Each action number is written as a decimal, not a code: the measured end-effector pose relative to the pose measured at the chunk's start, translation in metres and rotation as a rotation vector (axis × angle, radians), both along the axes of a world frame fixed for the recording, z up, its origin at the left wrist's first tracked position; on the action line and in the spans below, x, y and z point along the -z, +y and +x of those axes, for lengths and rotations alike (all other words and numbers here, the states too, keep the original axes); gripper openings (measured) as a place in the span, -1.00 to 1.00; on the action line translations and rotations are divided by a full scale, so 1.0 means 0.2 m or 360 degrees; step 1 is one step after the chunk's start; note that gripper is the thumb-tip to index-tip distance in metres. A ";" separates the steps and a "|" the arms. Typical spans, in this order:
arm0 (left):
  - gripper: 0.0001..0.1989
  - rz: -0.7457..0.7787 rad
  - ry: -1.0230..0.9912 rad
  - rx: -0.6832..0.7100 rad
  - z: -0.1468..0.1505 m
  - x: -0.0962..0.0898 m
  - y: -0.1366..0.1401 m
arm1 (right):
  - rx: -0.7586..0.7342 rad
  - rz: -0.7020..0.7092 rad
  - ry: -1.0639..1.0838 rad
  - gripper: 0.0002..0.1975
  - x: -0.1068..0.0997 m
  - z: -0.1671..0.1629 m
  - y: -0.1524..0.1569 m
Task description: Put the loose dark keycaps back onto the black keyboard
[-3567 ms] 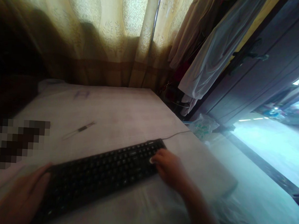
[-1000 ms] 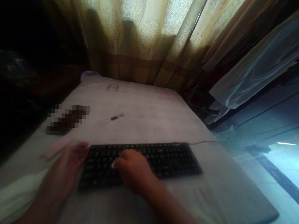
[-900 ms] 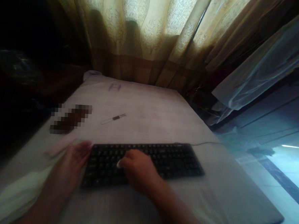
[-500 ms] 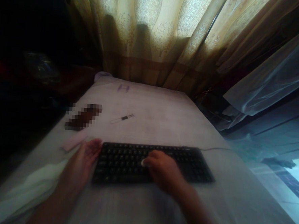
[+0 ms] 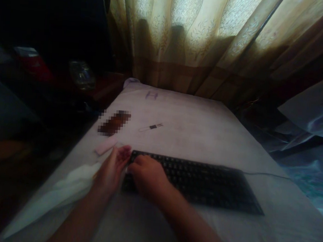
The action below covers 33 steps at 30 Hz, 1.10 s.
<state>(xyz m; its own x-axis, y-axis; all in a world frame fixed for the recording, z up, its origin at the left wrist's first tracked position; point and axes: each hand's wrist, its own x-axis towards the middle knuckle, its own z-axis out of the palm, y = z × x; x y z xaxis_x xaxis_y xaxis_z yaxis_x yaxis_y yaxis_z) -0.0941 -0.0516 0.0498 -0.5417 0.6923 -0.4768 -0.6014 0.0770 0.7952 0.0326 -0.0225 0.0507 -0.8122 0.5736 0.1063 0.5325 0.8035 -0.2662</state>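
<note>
A black keyboard (image 5: 201,182) lies on the cloth-covered surface, angled slightly, its cable (image 5: 267,175) trailing off right. My left hand (image 5: 113,167) is beside the keyboard's left end, palm partly turned up, fingers stretched toward its far left corner. The fingertips are close against that edge; whether they press on it I cannot tell. My right hand (image 5: 148,175) is closed over the leftmost keys, fingertips pinched together and pointing left. In the pinch is a small white wad, now mostly hidden by the fingers and blurred.
Beyond the left hand lie a pink flat strip (image 5: 106,145) and a pixelated brown object (image 5: 114,123). A thin looped item with a dark middle (image 5: 153,127) rests further in. White crumpled cloth (image 5: 72,181) sits at the left. Curtains (image 5: 183,38) hang behind the far edge.
My right hand has slid left along the keyboard, from its middle to the left-end keys. My left hand stays by the keyboard's left end. The view has turned left, and the keyboard sits more slanted.
</note>
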 end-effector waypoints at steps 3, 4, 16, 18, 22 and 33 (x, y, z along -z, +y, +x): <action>-0.59 -0.0007 -0.0011 -0.0004 0.00 -0.01 0.00 | -0.0019 -0.0001 -0.0048 -0.84 0.01 0.01 0.00; -0.59 -0.0010 -0.0016 -0.0005 0.00 -0.01 0.00 | -0.0012 -0.0006 -0.0048 -0.83 0.01 0.03 0.00; -0.61 0.0001 -0.0012 0.0022 0.00 -0.01 -0.01 | 0.0227 -0.0138 0.0001 -0.72 0.00 0.29 0.02; -0.62 -0.0001 -0.0012 0.0016 0.00 -0.01 -0.01 | 0.0242 -0.0139 -0.0008 -0.69 0.00 0.33 0.03; -0.62 -0.0005 -0.0017 0.0002 0.00 -0.02 -0.01 | 0.0293 -0.0140 -0.0010 -0.65 0.00 0.41 0.03; -0.59 -0.0012 -0.0015 -0.0001 0.01 -0.02 0.00 | 0.0135 -0.0111 0.0126 -0.76 -0.07 0.24 -0.06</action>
<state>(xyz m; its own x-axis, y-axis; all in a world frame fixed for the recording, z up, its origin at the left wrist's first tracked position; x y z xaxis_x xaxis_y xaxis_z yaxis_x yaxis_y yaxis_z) -0.0930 -0.0519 0.0539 -0.5377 0.6881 -0.4872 -0.6090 0.0827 0.7889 0.0815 -0.0341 0.0644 -0.7513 0.6478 0.1258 0.5726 0.7347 -0.3637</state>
